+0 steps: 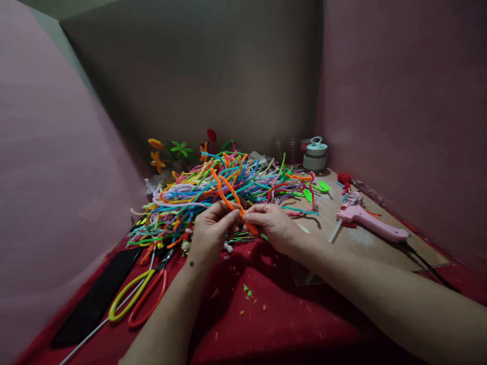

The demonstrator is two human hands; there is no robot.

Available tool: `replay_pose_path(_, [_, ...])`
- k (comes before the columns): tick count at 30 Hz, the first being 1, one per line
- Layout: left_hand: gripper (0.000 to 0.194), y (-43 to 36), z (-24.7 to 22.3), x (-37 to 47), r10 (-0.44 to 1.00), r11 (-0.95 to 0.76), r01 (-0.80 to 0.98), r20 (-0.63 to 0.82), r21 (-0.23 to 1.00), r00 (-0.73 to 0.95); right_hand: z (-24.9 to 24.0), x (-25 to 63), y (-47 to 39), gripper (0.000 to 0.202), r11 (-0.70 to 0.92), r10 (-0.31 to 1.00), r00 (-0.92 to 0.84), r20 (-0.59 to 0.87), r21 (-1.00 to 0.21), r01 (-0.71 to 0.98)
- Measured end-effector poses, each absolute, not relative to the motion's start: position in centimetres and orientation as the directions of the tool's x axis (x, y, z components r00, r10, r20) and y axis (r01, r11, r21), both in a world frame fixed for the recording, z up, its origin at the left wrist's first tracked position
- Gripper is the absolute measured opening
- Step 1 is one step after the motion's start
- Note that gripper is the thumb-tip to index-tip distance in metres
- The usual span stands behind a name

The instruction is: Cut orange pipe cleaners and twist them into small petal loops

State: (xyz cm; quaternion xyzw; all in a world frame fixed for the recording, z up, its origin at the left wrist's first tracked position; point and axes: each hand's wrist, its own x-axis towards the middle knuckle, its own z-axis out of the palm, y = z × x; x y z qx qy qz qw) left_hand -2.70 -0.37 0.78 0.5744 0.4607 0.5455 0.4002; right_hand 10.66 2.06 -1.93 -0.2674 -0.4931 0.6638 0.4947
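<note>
An orange pipe cleaner (224,190) is held between both hands, in front of the heap. Two fuzzy ends stick up to the left and a folded part points down to the right. My left hand (216,223) pinches it from the left, thumb against fingers. From the other side my right hand (274,223) closes thumb and fingers on it, close to the left fingertips. Just behind the hands lies a big tangled pile of colourful pipe cleaners (182,195).
Scissors (162,286) with yellow and red handles lie left beside a black strip (99,299). A pink glue gun (375,223) rests on a board (395,248) at right. A pale green jar (315,154) stands behind. Green and orange scraps (248,292) dot the red cloth (266,324).
</note>
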Motion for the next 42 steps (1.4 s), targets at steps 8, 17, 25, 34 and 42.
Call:
replay_pose_path(8, [0.014,-0.3,0.3,-2.6,0.944,-0.307,0.175,0.323,0.935,-0.072,-1.9,10.7,2.1,0.013,-0.048,0.927,-0.360,0.105,-0.918,-0.393])
replay_pose_path(17, [0.023,-0.6,0.3,-3.0,0.694,-0.647,0.639,0.669,0.416,0.268,-1.7,10.9,2.3,0.009,-0.094,0.926,-0.371,0.073,-0.906,-0.414])
replay_pose_path(25, [0.018,-0.5,0.9,-4.2,0.578,-0.514,0.852,0.693,-0.101,0.431,-1.3,11.0,2.0,0.010,-0.037,0.917,-0.386,0.103,-0.940,-0.339])
replay_pose_path(34, [0.017,-1.8,4.2,-3.5,0.572,-0.524,0.702,0.412,-0.481,0.709,-1.5,11.1,2.1,0.016,0.122,0.894,-0.409,0.184,-0.978,-0.171])
replay_pose_path(42, [0.015,-0.5,5.0,-3.4,0.920,-0.388,0.829,0.221,0.403,0.324,-1.5,11.3,1.3,0.016,0.629,0.769,-0.336,0.544,-0.739,0.240])
